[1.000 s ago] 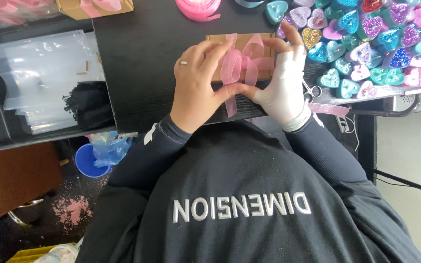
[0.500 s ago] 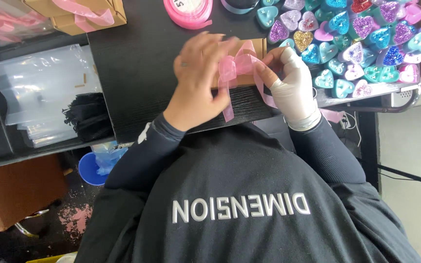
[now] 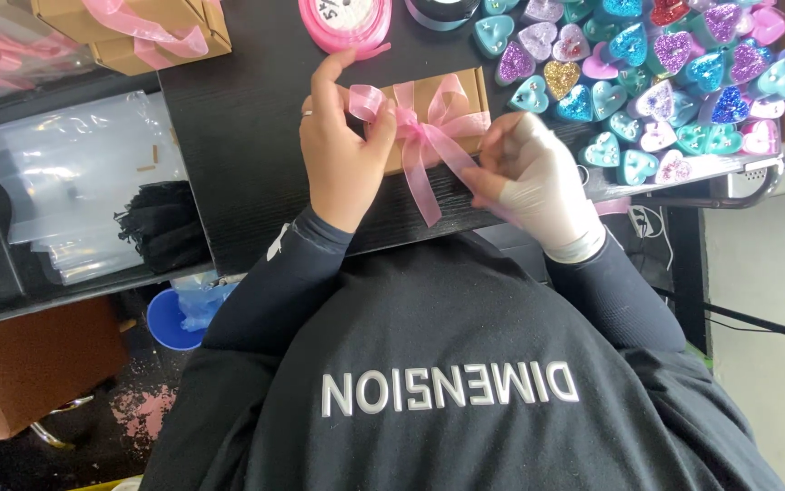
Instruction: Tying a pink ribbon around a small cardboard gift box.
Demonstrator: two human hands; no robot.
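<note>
Left hand (image 3: 342, 155) pinches one loop of the pink bow (image 3: 420, 127), thumb and fingers closed on the ribbon; our gloved right hand (image 3: 533, 177) is closed on the long tail at the near edge of the box (image 3: 433, 114). That box sits on the black table (image 3: 238, 173), just past our chest, bow tied on its top. Risks as we see them: the ribbon looks sheer and slick, so an uneven pull on the tail could shrink that loop or slip the knot; the light box could slide toward the near edge if we tug low. Further out, the ribbon spool (image 3: 345, 23) sits just beyond the left fingers, and the glitter hearts (image 3: 647, 82) crowd the box's right side, so a wide sweep of the right hand could knock them. Another boxed bow (image 3: 129, 32) sits far left, well apart.
</note>
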